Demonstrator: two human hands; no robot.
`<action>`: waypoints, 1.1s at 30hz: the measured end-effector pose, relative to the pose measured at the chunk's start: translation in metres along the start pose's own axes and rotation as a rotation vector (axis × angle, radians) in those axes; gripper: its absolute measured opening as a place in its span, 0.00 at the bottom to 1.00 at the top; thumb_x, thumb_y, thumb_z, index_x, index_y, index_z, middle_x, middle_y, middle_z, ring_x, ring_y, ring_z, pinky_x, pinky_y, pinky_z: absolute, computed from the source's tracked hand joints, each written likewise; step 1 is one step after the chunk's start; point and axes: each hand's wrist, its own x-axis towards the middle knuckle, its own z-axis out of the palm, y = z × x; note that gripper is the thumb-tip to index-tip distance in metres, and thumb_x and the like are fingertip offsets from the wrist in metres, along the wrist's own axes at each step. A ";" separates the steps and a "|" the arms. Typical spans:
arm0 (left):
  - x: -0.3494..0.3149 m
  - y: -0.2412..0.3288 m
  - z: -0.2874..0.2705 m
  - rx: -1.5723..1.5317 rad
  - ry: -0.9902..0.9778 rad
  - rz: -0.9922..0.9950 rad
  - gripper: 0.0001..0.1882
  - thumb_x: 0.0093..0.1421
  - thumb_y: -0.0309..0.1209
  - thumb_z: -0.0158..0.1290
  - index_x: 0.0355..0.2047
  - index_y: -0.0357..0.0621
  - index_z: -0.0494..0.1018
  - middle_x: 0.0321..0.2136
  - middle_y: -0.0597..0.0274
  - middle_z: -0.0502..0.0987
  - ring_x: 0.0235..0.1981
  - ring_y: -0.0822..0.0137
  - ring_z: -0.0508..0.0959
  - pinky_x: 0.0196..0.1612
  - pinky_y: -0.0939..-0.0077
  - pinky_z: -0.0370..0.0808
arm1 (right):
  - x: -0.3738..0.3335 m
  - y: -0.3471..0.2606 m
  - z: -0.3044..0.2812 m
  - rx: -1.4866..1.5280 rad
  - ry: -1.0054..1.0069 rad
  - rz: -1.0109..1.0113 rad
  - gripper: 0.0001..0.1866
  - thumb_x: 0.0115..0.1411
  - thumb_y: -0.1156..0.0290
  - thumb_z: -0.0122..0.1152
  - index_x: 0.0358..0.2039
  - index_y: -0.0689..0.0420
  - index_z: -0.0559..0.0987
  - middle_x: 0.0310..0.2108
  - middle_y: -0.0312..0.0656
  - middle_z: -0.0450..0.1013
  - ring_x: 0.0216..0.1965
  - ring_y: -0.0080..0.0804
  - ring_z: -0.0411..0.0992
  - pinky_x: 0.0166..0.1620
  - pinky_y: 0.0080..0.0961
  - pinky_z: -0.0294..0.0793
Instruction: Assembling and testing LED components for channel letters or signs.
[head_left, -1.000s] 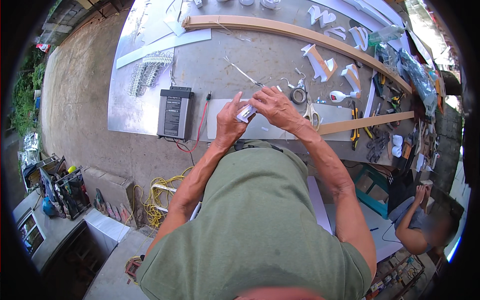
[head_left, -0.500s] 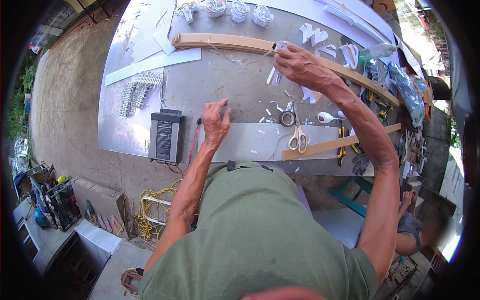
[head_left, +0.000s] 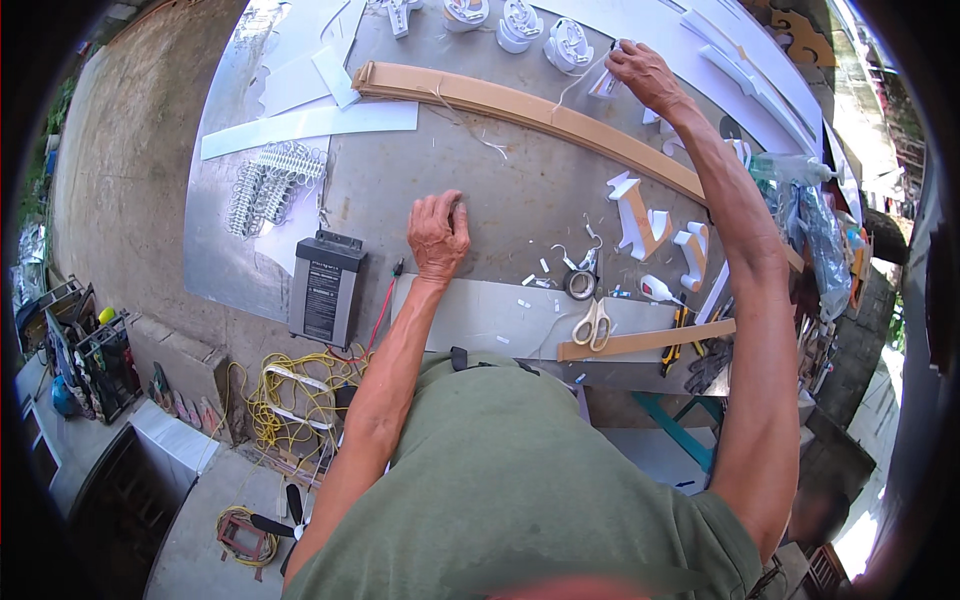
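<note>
At the far side of the table, my right hand (head_left: 645, 75) is closed on a white raised letter (head_left: 604, 86), gripping its upper edge. A thin pale wire trails from the letter toward the long brown strips (head_left: 520, 112); my fingers hide part of the letter. My left hand (head_left: 438, 238) rests on the bare metal table (head_left: 375, 185), fingers loosely bent and thumb slightly apart, holding nothing. To its left stands a grey power supply box (head_left: 328, 288) with a red lead (head_left: 383, 312). More white letters with brown faces (head_left: 640, 218) lie right of centre.
Several round white letter pieces (head_left: 518, 25) stand along the far edge. Coiled LED module strings (head_left: 270, 185) lie at left. Scissors (head_left: 592, 325), black tape (head_left: 580, 285), a glue bottle (head_left: 657, 289) and a cutter (head_left: 675, 340) lie near right. Yellow cable (head_left: 290, 400) tangles on the floor.
My right hand has moved farther away and right, beyond the brown strips, with the white letter. My left hand's fingers have bent down toward the table. The view has shifted.
</note>
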 end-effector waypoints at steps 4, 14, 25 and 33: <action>0.003 0.004 -0.002 0.007 -0.009 -0.019 0.10 0.60 0.28 0.58 0.42 0.49 0.78 0.31 0.63 0.75 0.36 0.58 0.74 0.43 0.62 0.72 | 0.001 0.007 0.030 0.075 0.006 0.048 0.08 0.58 0.76 0.60 0.40 0.58 0.79 0.43 0.37 0.75 0.52 0.35 0.73 0.54 0.30 0.75; 0.005 0.004 -0.001 -0.014 0.017 0.004 0.11 0.58 0.26 0.60 0.42 0.49 0.79 0.27 0.63 0.72 0.31 0.59 0.72 0.39 0.63 0.71 | -0.029 -0.005 0.021 0.138 0.186 0.128 0.22 0.60 0.81 0.56 0.55 0.54 0.78 0.57 0.40 0.74 0.53 0.37 0.74 0.58 0.30 0.78; 0.042 0.124 -0.113 -0.885 -0.024 -0.053 0.07 0.65 0.29 0.61 0.33 0.37 0.80 0.27 0.65 0.78 0.26 0.74 0.72 0.31 0.78 0.67 | -0.121 -0.011 0.006 0.200 -0.103 1.274 0.25 0.56 0.56 0.65 0.48 0.62 0.78 0.45 0.58 0.79 0.48 0.54 0.78 0.52 0.46 0.77; 0.078 0.246 -0.268 -1.838 -0.790 0.515 0.10 0.70 0.37 0.53 0.37 0.44 0.76 0.12 0.62 0.76 0.09 0.75 0.64 0.19 0.74 0.60 | -0.119 -0.041 0.029 0.618 -0.104 1.409 0.42 0.51 0.46 0.70 0.61 0.56 0.69 0.49 0.58 0.79 0.51 0.60 0.78 0.53 0.52 0.76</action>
